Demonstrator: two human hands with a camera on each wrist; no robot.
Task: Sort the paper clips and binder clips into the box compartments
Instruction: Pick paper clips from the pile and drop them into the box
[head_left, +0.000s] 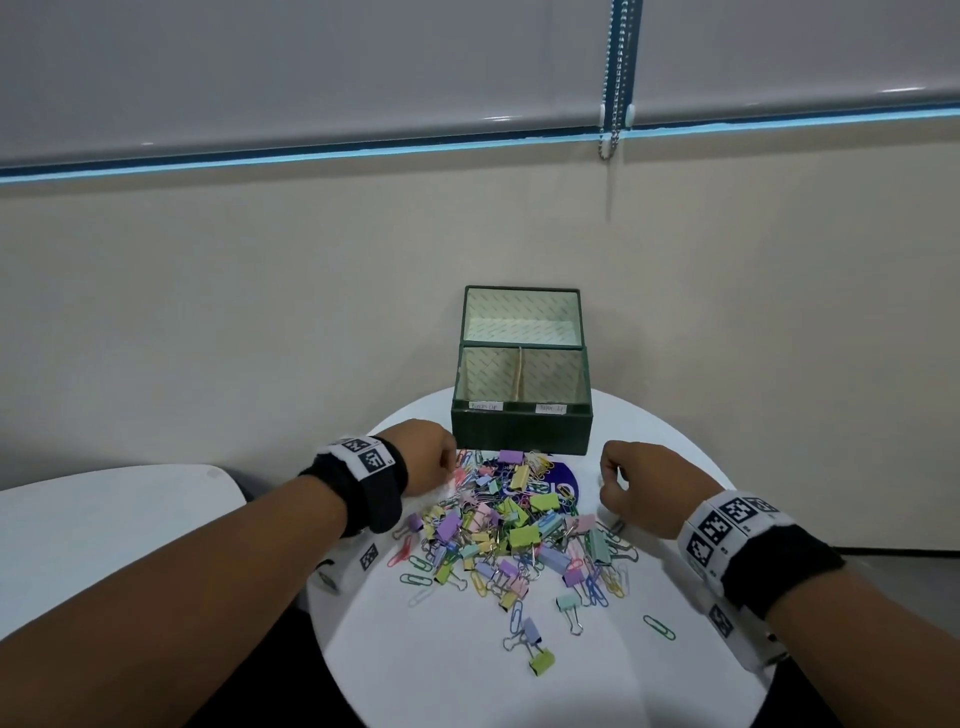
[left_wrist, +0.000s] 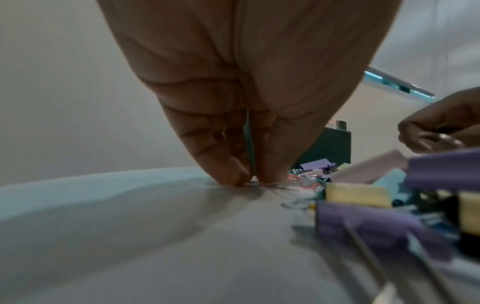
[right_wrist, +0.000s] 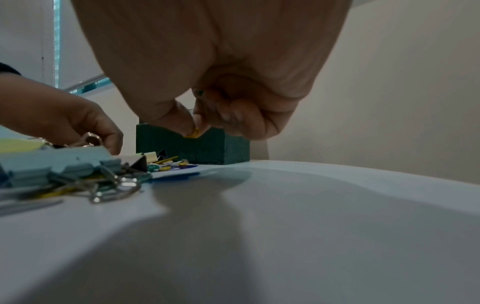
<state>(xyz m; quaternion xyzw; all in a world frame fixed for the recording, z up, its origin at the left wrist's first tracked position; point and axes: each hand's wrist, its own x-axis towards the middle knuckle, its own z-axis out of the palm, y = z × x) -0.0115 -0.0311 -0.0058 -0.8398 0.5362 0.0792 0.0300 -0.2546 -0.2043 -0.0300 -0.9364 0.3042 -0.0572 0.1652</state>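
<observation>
A pile of pastel binder clips and coloured paper clips (head_left: 514, 525) lies in the middle of the round white table (head_left: 675, 467). Behind it stands a dark green box (head_left: 522, 431) with its lid up, a divider and two labelled compartments. My left hand (head_left: 449, 462) is at the pile's far left edge. In the left wrist view its fingertips (left_wrist: 233, 174) press on the table and pinch a thin teal paper clip (left_wrist: 249, 144). My right hand (head_left: 610, 475) hovers at the pile's far right, thumb and forefinger pinching a yellow paper clip (right_wrist: 193, 132) in front of the box (right_wrist: 207, 148).
A second white table (head_left: 104, 519) stands at the left, and a beige wall rises right behind the box. Stray clips lie nearer me: a green paper clip (head_left: 658, 627) and a yellow-green binder clip (head_left: 542, 662). A blue logo (head_left: 563, 480) shows under the pile.
</observation>
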